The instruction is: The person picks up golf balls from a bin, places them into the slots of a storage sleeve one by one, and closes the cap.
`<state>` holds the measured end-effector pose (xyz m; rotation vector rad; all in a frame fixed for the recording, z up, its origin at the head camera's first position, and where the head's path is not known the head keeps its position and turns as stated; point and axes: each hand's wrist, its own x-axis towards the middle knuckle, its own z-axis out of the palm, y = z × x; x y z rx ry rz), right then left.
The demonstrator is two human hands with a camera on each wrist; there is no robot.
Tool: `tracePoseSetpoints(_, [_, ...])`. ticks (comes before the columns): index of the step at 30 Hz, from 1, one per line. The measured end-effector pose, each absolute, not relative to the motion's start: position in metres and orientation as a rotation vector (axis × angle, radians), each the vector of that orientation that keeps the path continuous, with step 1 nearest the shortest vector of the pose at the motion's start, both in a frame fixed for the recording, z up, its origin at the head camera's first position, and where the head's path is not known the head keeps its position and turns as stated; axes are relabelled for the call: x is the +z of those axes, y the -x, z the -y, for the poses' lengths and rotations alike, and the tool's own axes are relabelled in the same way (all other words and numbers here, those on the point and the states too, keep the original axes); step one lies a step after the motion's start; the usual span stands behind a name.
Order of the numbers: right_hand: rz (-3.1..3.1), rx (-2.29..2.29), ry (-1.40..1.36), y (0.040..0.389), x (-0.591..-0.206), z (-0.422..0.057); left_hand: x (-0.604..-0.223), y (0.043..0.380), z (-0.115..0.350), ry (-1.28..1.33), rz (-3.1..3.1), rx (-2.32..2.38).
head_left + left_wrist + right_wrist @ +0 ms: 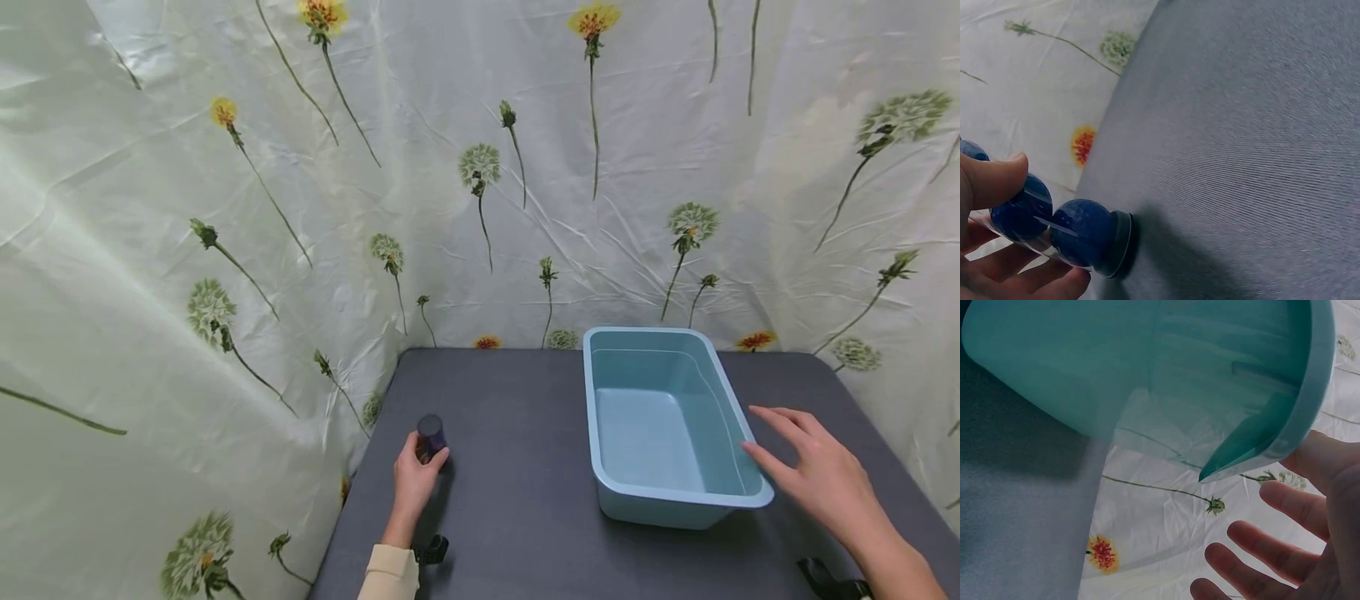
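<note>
My left hand (416,485) grips a clear tube of blue balls (1082,232) near the left side of the table, thumb on one side and fingers round the other. In the left wrist view the tube's dark cap (1121,245) is close over the cloth, beside its shadow. A pale blue plastic bin (651,442) stands on the right half of the table, with nothing seen inside it. Beside its right rim is my right hand (828,471), fingers spread and thumb at the rim; the right wrist view shows the fingers holding nothing.
A dark grey cloth covers the table (517,467). Behind it and along both sides hangs a pale curtain (420,183) printed with dandelions. Black straps (431,550) sit at the wrists.
</note>
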<state>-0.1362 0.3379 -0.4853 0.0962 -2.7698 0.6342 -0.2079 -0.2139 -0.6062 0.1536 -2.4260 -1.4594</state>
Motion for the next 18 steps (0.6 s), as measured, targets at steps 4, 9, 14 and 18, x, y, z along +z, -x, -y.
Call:
tracePoseSetpoints(4, [2.793, 0.635, -0.09, 0.136, -0.49, -0.34, -0.613, 0.206, 0.216, -0.178, 2.414, -1.465])
tracePoseSetpoints(9, [2.828, 0.631, -0.057, 0.136, -0.491, -0.344, -0.614, 0.207, 0.214, -0.181, 2.408, -1.473])
tracePoseSetpoints(14, [2.826, 0.591, -0.015, 0.134, -0.492, -0.346, -0.607, 0.207, 0.213, -0.168, 2.446, -1.433])
tracePoseSetpoints(18, [2.828, 0.561, 0.026, 0.133, -0.495, -0.35, -0.587, 0.205, 0.21, -0.102, 2.496, -1.316])
